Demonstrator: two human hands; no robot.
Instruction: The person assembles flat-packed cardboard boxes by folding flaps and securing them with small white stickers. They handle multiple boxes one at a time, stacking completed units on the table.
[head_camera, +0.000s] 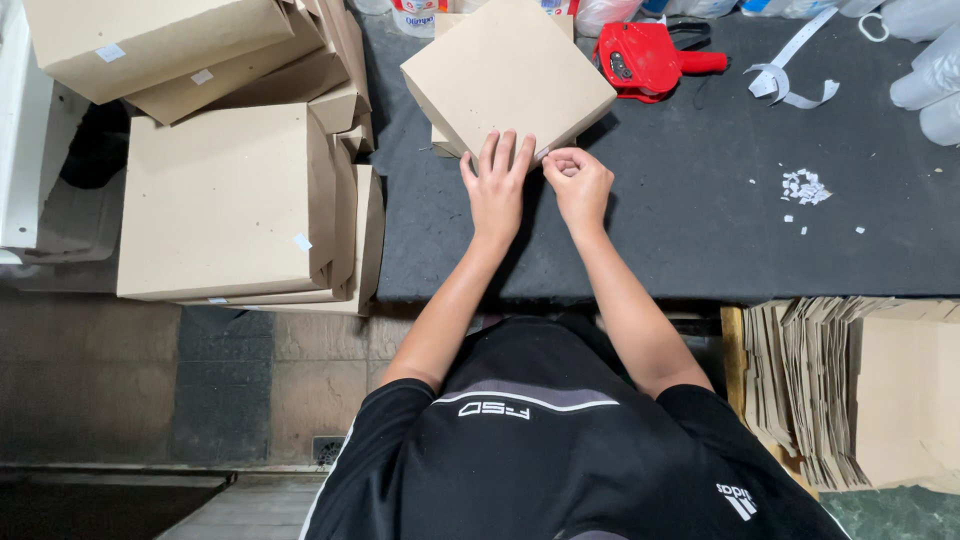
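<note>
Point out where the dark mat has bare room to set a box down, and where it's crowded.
The widest bare patch of the dark mat lies right of the right hand, below the red label gun and left of the white paper scraps. A narrower strip runs left of the left hand, beside the stacked brown boxes. The far edge is crowded.

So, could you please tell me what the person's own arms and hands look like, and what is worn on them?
Both arms are bare from the short black sleeves down. The left hand and right hand wear no gloves, and no rings, watch or bands show. The black shirt has a pale chest stripe and white markings.
</note>
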